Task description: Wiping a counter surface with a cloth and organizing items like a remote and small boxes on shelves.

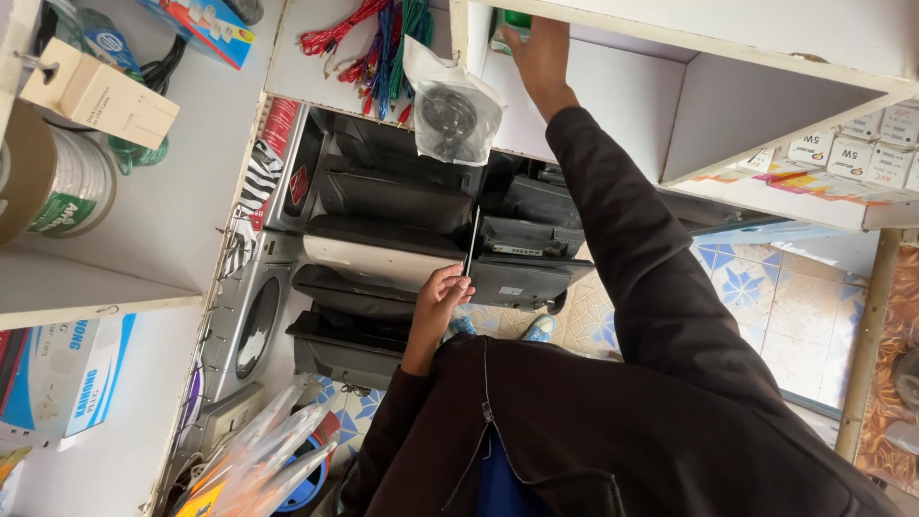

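My right hand reaches out on a dark sleeve into a white shelf compartment and rests on a small green box at its back edge; whether the fingers grip the box is not visible. My left hand is closed around the lower end of a thin, flat black object, seen edge-on and held upright in front of a stack of black and grey devices. A clear plastic bag with a round black part hangs just beside my right forearm.
Bundles of red, blue and green cables hang at the top. White shelves to the left hold tape rolls and cardboard boxes. Small white boxes line a shelf at right. Patterned floor tiles show below. Plastic sleeves lie at lower left.
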